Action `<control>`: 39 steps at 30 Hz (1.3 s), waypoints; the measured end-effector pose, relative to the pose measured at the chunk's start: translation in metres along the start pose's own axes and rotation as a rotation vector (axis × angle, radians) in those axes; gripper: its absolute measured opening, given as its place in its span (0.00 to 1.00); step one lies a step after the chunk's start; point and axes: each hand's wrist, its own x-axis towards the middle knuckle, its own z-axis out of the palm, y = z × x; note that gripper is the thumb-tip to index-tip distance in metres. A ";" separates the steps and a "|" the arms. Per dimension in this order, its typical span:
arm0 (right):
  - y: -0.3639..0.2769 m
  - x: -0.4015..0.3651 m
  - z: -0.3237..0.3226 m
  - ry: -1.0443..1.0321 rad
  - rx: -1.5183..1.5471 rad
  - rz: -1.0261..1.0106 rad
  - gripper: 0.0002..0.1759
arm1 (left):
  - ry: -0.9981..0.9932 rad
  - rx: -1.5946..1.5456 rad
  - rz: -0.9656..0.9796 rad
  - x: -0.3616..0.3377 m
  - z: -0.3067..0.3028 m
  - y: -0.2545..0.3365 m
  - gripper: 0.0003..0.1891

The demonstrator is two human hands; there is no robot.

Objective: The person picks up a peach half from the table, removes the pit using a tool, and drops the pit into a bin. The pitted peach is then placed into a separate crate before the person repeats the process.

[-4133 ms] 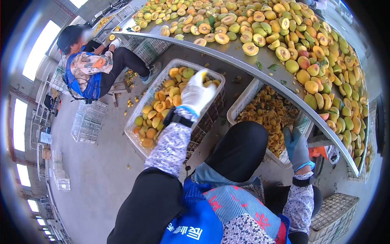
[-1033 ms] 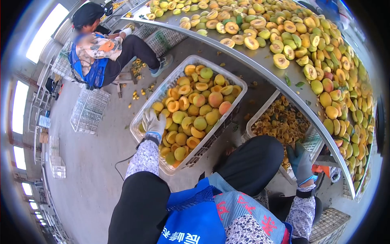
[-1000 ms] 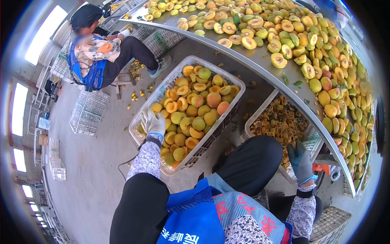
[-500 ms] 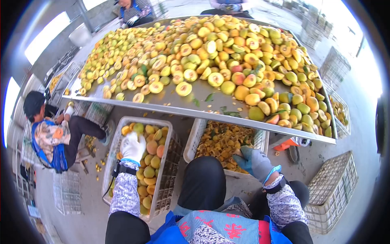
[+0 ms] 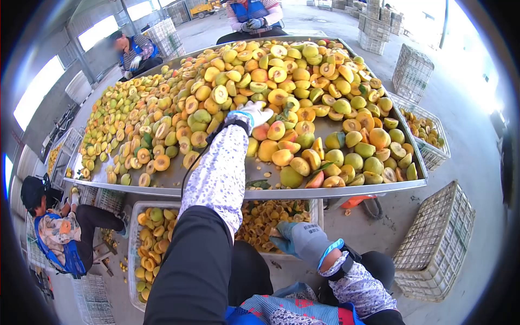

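In a white glove, my left hand reaches over the metal table, its fingers stretched out at the heap of halved yellow peaches. Reddish peaches lie just beside it. My right hand, gloved in grey and blue, is low over a crate of small brownish-orange fruit pieces. Its fingers are curled, and I cannot tell what is in them. To the left, partly behind my left arm, stands a white crate of peaches.
The table's metal rim crosses in front of me. At right stands an upended lattice crate; another crate with fruit is beside the table. One person sits at left, and two others sit beyond the table.
My left hand has gone from the peach crate up and right onto the heap on the table. My right hand stays over the crate of pieces. The view has shifted.
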 end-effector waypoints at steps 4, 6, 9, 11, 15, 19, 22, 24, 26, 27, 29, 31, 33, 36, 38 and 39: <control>0.001 -0.003 -0.011 -0.068 -0.067 0.031 0.16 | -0.024 0.027 0.226 -0.027 0.010 -0.011 0.32; 0.004 -0.005 -0.013 -0.074 -0.067 0.023 0.16 | -0.100 0.081 0.276 -0.052 -0.009 -0.017 0.31; 0.005 -0.007 -0.012 -0.110 -0.044 0.027 0.16 | -0.164 0.352 0.183 -0.069 -0.045 0.001 0.26; 0.006 -0.006 -0.012 -0.183 -0.037 0.053 0.15 | 0.127 0.251 0.146 -0.060 -0.049 0.027 0.25; 0.005 -0.003 -0.017 -0.242 -0.031 0.097 0.12 | 0.194 0.108 0.347 0.028 -0.023 0.044 0.33; 0.004 0.005 -0.023 -0.284 -0.048 0.135 0.12 | 0.141 0.291 0.219 0.020 0.012 0.085 0.42; 0.013 0.008 -0.013 -0.259 0.004 0.127 0.12 | -0.007 0.109 0.382 0.009 0.033 0.072 0.32; 0.010 0.006 -0.012 -0.232 0.036 0.134 0.12 | -0.010 0.055 0.501 0.002 0.030 0.049 0.25; 0.001 0.008 -0.024 -0.219 0.031 0.136 0.13 | -0.098 0.068 0.520 -0.016 0.014 0.031 0.22; -0.004 0.007 -0.028 -0.231 0.029 0.132 0.13 | -0.133 0.071 0.537 -0.025 0.009 0.020 0.21; -0.012 0.004 -0.033 -0.252 0.023 0.126 0.14 | -0.168 0.094 0.494 -0.046 0.001 0.010 0.23; -0.013 -0.003 -0.032 -0.176 0.029 0.068 0.11 | -0.213 0.101 0.285 -0.073 -0.019 0.019 0.24; -0.011 -0.008 -0.029 -0.070 0.034 0.010 0.11 | -0.130 0.010 0.229 -0.079 -0.023 0.004 0.25; -0.004 -0.008 -0.031 0.090 0.107 -0.010 0.13 | 0.164 -0.632 0.089 -0.091 -0.021 -0.008 0.23; -0.009 -0.002 -0.039 0.196 0.103 0.025 0.12 | 0.148 -1.204 0.022 -0.104 -0.026 -0.021 0.20; -0.012 0.001 -0.041 0.246 0.106 0.040 0.11 | 0.123 -1.459 0.016 -0.109 -0.026 -0.032 0.19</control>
